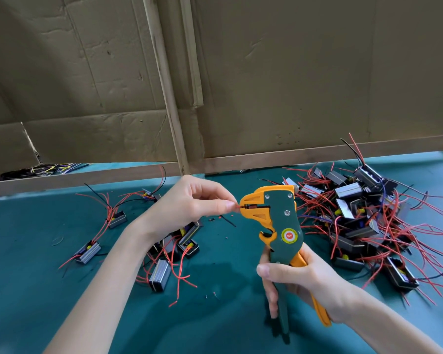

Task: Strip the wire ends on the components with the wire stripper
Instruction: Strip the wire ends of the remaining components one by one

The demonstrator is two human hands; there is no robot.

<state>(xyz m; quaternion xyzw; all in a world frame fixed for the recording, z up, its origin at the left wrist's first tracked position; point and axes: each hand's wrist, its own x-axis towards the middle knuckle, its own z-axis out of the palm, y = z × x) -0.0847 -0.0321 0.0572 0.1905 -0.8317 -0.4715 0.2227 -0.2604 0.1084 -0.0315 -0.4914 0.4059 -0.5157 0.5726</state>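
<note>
Red wire point(238, 206) in wire stripper point(279, 215)

Soft, even light here, no glare. A faint shadow pools on the teal table point(23, 290) beneath the wire stripper point(284, 221). Wide-angle bending curves the table's far edge, and the right hand point(299, 277) smears slightly.

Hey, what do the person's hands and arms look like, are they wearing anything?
Nothing is worn. The left hand and right hand have no gloves or rings, the wrists no watch or band, and both forearms are bare with no sleeve in view.
</note>
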